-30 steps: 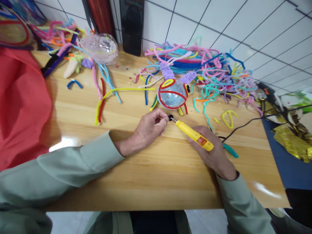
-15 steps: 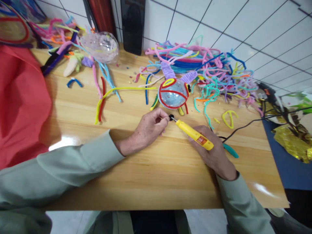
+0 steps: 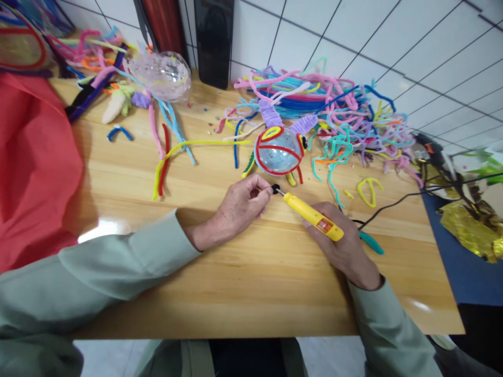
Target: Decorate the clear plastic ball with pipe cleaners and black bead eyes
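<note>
My left hand (image 3: 245, 203) is closed, thumb and forefinger pinching a small black fuzzy piece (image 3: 275, 188). My right hand (image 3: 340, 241) is wrapped round a yellow hot glue gun (image 3: 312, 215) with a metal tip and an orange-red switch. That tip touches the black piece or lies right against it; I cannot tell which. Just beyond my fingers sits a clear plastic ball (image 3: 279, 152), trimmed with red and yellow pipe cleaner. Two purple ears (image 3: 304, 124) stand up from it, and a black and yellow eye is on its right side.
Behind the ball lies a big heap of coloured pipe cleaners (image 3: 298, 97). A teal handle (image 3: 371, 243) pokes out beside my right hand, near a black cord (image 3: 393, 203). Red cloth (image 3: 35, 167) covers the left side. A clear container (image 3: 161, 76) and a black phone (image 3: 214, 42) stand at the back.
Almost nothing differs. Both hands, the black piece and the glue gun hold nearly the same place, with only a very slight shift.
</note>
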Demonstrator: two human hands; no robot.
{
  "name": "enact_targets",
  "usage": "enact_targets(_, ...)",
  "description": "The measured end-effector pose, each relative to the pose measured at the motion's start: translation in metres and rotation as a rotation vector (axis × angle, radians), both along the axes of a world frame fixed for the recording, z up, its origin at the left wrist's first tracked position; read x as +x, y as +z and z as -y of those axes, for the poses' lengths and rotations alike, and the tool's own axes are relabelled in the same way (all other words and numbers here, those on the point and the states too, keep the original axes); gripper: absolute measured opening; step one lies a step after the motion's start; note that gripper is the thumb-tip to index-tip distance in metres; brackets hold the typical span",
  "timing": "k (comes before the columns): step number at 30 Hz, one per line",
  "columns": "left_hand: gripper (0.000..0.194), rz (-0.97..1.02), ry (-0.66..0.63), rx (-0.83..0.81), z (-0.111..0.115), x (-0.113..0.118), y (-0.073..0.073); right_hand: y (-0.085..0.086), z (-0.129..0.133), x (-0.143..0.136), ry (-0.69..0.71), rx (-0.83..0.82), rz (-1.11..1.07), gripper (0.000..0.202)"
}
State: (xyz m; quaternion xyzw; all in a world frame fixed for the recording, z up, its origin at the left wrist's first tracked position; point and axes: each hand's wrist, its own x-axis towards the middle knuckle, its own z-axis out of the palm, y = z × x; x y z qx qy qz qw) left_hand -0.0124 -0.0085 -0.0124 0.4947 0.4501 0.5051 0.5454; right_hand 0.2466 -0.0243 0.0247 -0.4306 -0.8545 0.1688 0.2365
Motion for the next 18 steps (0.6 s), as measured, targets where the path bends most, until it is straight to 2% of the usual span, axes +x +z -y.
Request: enact_targets(18,0.006,0.007,0.0,0.013,0.0002,0.0002,-0.0003,0.0002,0.0001,-0.0006,-0.017,-0.004,-0.02,0.007)
